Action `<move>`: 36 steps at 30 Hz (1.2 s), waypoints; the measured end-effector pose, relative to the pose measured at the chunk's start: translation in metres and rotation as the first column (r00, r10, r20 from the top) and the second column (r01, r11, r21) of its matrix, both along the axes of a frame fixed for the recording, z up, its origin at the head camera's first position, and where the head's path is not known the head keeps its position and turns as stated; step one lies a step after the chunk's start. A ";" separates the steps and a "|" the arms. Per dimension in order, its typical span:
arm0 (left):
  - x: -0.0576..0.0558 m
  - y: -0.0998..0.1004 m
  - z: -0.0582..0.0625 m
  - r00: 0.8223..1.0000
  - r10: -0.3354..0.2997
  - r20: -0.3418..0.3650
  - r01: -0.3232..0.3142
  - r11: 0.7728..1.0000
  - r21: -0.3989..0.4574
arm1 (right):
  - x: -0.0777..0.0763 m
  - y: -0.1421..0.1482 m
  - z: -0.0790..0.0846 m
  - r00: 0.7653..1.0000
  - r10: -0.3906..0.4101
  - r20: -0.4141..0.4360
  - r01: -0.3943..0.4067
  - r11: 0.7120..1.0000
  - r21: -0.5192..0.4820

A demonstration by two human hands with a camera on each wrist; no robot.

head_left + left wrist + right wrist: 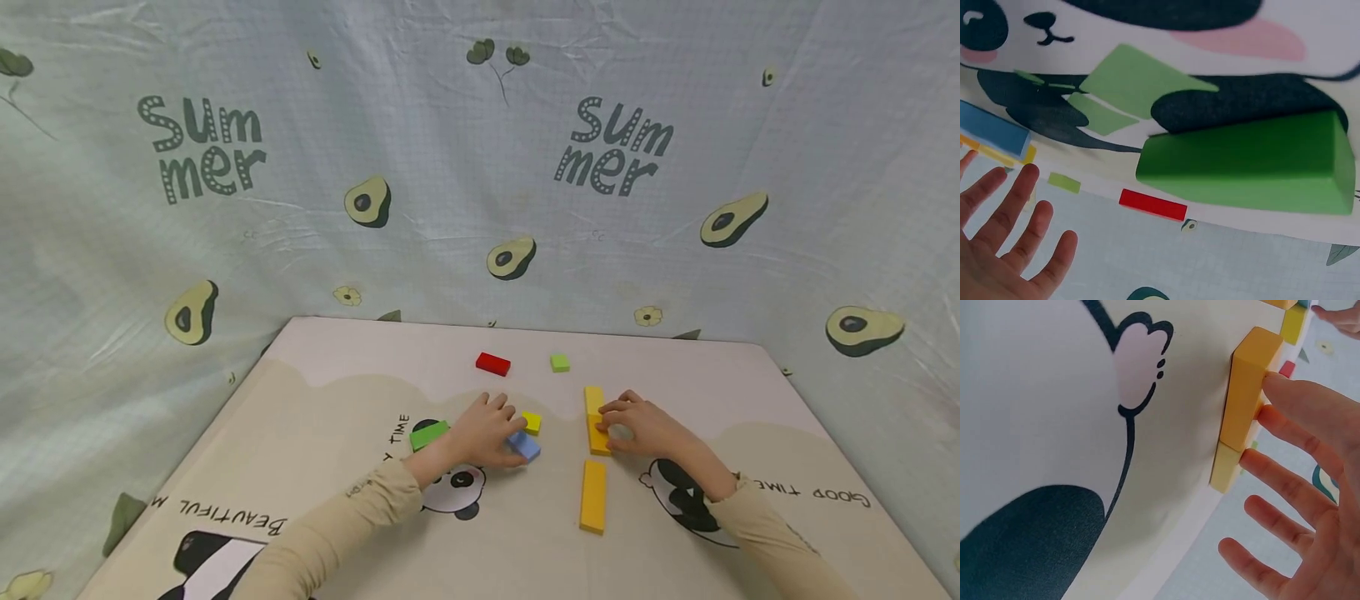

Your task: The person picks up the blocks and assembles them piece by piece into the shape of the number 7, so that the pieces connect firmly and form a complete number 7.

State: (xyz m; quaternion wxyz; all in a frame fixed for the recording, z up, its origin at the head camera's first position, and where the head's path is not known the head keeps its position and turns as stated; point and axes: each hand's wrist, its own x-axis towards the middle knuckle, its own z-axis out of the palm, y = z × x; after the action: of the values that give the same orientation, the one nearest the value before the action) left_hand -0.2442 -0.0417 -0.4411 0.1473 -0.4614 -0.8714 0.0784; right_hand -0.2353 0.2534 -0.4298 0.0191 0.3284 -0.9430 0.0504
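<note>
My left hand (486,430) is over a blue block (525,447), with the thumb and a fingertip close about its sides in the head view. The left wrist view has those fingers spread and mostly straight beside the block. A small yellow block (532,423) lies just beyond. On the other side, my right hand (647,427) touches the right face of an orange block (1244,400) with thumb and index fingertip, its other fingers spread. Against that block's far end sits a lighter yellow block (593,399). Another orange block (592,497) lies nearer, in line with them.
A green block (429,435) lies beside my left wrist. Farther back are a red block (492,364) and a small light-green block (560,363). The table (360,350) has a panda-print cover, and a cloth with avocado prints (420,150) hangs behind it.
</note>
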 end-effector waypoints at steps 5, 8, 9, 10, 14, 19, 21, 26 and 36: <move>0.001 0.003 -0.004 0.999 0.014 0.031 -0.013 1.000 -0.016 | 0.000 -0.001 0.000 1.000 -0.006 0.010 0.006 1.000 -0.001; 0.002 0.004 -0.006 0.998 0.030 0.054 -0.028 0.999 -0.037 | 0.000 -0.001 0.000 1.000 -0.003 0.008 0.003 1.000 -0.002; 0.002 0.005 -0.007 0.998 0.033 0.060 -0.030 0.999 -0.040 | 0.000 -0.001 0.000 1.000 -0.004 0.008 0.004 1.000 -0.002; 0.002 0.005 -0.007 0.997 0.036 0.062 -0.033 0.999 -0.043 | 0.000 0.000 -0.001 1.000 -0.004 0.006 0.004 1.000 -0.004; 0.002 0.007 -0.007 0.998 0.035 0.051 -0.033 0.998 -0.046 | 0.000 0.000 -0.002 1.000 -0.005 0.002 0.005 1.000 -0.006; 0.003 0.008 -0.007 0.999 0.030 0.038 -0.028 0.998 -0.053 | 0.000 0.000 -0.004 1.000 -0.009 0.006 0.009 1.000 -0.005; 0.003 0.009 -0.007 0.999 0.031 0.039 -0.029 0.998 -0.054 | 0.000 -0.001 -0.004 1.000 -0.007 0.002 0.007 1.000 -0.004; 0.004 0.009 -0.005 0.999 0.032 0.038 -0.030 0.998 -0.050 | -0.001 -0.001 -0.005 1.000 -0.002 -0.009 0.002 1.000 -0.008; 0.005 0.014 -0.004 0.994 0.079 0.078 -0.074 0.995 -0.066 | 0.002 -0.002 -0.004 1.000 -0.014 -0.020 0.014 1.000 0.002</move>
State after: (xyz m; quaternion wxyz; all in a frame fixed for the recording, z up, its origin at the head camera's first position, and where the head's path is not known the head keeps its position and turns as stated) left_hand -0.2393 -0.0276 -0.4451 0.0943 -0.4349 -0.8907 0.0927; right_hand -0.2336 0.2515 -0.4340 0.0285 0.3224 -0.9451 0.0461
